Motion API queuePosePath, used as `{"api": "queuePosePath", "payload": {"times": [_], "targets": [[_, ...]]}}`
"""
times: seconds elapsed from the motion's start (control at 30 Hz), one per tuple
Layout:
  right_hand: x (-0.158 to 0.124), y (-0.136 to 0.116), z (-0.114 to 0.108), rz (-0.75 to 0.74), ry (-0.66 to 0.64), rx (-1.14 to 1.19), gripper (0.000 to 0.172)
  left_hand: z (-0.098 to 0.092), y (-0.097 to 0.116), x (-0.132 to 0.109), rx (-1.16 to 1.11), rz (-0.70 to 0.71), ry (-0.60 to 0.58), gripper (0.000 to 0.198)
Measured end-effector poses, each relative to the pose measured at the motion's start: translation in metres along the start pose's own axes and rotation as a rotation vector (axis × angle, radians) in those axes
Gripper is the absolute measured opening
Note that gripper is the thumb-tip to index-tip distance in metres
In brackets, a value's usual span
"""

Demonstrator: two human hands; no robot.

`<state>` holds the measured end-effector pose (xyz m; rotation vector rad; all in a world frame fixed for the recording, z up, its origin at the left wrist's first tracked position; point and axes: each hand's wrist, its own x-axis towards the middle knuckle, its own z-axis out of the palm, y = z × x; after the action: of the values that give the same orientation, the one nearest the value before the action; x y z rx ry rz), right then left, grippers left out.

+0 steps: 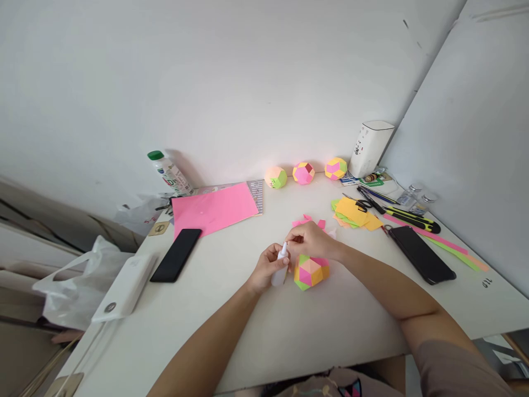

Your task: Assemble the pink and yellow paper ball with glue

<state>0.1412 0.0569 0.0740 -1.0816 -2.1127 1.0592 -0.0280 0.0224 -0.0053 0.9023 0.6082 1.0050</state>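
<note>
My left hand (266,267) is wrapped round a small white squeeze bottle (280,270) with a narrow nozzle, which looks like a glue bottle and stands nearly upright. Close by the nozzle tip, the fingers of my right hand (309,240) are pinched together. What they hold, if anything, is too small to make out. Below my right hand a many-sided paper ball (311,273) in pink, yellow, green and peach rests on the table. Pink paper pieces (305,220) lie just behind that hand, which partly hides them.
Several finished-looking paper balls (303,173) line the wall. On the right lie scissors (363,205), yellow paper (351,210), a cutter (413,219) and a black phone (421,255). Pink sheets (217,207), a dark phone (177,255) and a white power bank (125,288) are left.
</note>
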Motion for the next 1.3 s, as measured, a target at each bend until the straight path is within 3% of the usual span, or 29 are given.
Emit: {"api": "queuePosePath", "payload": {"times": [0.4,0.73,0.93,1.3], "targets": [[0.0018,0.0038,0.0007,0.015,0.105,0.047,0.013,-0.0019,0.0011,0.0009,-0.032,-0.015,0.010,0.029],[0.0024,0.0030,-0.0031,-0.048,0.059,0.045,0.013,0.0021,0.0040,0.0006,0.011,-0.010,0.049,0.030],[0.0017,0.0044,-0.0045,-0.012,0.036,0.011,0.011,0.0049,0.0025,-0.0001,0.064,-0.016,0.093,0.034],[0.0020,0.0028,0.0009,0.020,0.099,-0.027,0.009,0.0060,-0.0005,-0.0016,0.100,-0.010,0.117,0.030]]}}
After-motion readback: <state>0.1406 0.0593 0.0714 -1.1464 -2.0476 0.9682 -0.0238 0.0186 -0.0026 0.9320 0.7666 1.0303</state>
